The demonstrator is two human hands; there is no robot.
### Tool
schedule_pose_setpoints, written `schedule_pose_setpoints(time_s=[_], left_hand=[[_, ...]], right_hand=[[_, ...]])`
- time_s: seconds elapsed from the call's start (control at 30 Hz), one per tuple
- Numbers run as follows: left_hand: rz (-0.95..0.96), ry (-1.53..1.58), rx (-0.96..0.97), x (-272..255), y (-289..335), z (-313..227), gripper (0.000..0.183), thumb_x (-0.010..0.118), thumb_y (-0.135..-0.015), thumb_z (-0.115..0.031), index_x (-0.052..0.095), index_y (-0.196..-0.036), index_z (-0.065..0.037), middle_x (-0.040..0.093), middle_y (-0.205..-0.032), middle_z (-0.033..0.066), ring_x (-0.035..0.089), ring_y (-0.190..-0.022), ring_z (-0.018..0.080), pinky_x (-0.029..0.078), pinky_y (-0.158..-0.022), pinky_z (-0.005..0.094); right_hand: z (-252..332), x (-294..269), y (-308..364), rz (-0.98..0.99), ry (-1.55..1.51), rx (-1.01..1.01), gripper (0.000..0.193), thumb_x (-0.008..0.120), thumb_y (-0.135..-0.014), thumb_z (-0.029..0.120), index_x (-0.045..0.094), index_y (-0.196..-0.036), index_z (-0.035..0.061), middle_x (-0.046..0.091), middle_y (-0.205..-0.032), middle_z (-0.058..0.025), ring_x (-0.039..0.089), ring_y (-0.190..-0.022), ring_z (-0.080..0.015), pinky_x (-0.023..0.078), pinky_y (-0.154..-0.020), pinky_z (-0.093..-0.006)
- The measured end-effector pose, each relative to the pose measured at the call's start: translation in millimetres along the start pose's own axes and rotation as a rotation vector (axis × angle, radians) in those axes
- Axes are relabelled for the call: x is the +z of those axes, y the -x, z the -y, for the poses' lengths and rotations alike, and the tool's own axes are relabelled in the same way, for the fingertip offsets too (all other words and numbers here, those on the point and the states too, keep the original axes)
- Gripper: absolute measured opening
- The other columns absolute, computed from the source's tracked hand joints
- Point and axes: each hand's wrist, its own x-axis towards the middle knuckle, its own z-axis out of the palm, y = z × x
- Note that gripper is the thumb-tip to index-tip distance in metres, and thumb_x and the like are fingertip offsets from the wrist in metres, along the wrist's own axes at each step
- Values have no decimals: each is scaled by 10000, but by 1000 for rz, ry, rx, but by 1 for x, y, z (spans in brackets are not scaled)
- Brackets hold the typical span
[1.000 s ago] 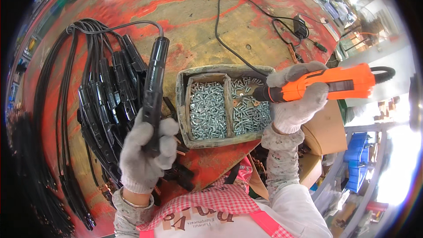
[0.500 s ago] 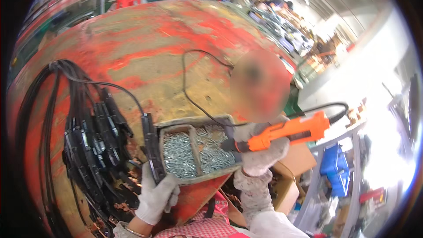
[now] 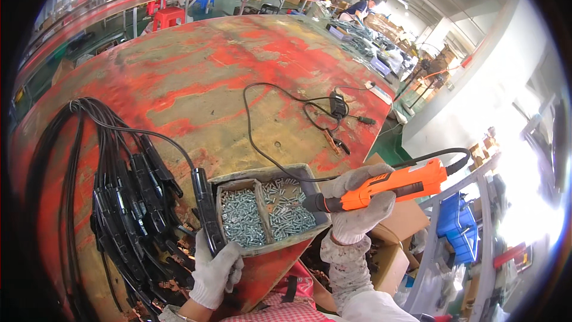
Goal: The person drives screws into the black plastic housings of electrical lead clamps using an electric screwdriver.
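My left hand point(image 3: 215, 273), in a white work glove, is closed around the lower end of a black tubular handle point(image 3: 205, 203) with a cable running from its upper end. The handle leans along the left wall of a shallow screw box point(image 3: 238, 252). Two compartments in the box hold small silvery screws point(image 3: 243, 217). My right hand point(image 3: 363, 203), also gloved, grips an orange electric screwdriver point(image 3: 393, 188). Its dark tip points left, over the right edge of the box. A bundle of similar black handles point(image 3: 128, 197) with copper-coloured ends lies at my left.
A worn red and tan table point(image 3: 196, 77) spreads ahead. A black adapter point(image 3: 338, 105) and thin cables lie at its right. Below the right hand stands an open cardboard box point(image 3: 387, 262); blue bins point(image 3: 456, 226) sit on a rack farther right. Another person point(image 3: 357, 10) is in the far background.
The view has tilted up slightly, so the table and box appear lower. Both hands keep their grips, and the screwdriver stays at the box's right side.
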Motion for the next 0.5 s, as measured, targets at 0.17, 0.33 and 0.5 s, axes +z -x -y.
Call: schedule_pose_setpoints(time_s=[0.17, 0.33, 0.5], left_hand=[[-58, 43, 2, -4, 4, 2, 345, 605, -840, -137, 360, -1063, -41, 529, -612, 46, 463, -389, 109, 329, -292, 234], [19, -12, 5, 0, 4, -4, 338, 610, -835, -135, 369, -1056, -47, 523, -605, 53, 463, -391, 112, 321, -294, 237], [-6, 43, 12, -3, 11, 4, 301, 594, -844, -137, 383, -1036, -38, 523, -606, 58, 461, -385, 115, 313, -292, 227]], right_hand=[[1, 3, 3, 22, -125, 86, 581, 630, -800, 585, 465, -1100, 117, 487, -725, -48, 491, -526, -176, 393, -425, -326], [5, -20, 5, 119, -277, 162, 611, 756, -741, 470, 466, -1155, 127, 576, -820, -100, 575, -629, -257, 478, -523, -420], [1, 8, 13, -75, -24, 72, 616, 587, -810, 611, 451, -1048, 59, 485, -704, -67, 500, -524, -203, 406, -451, -344]])
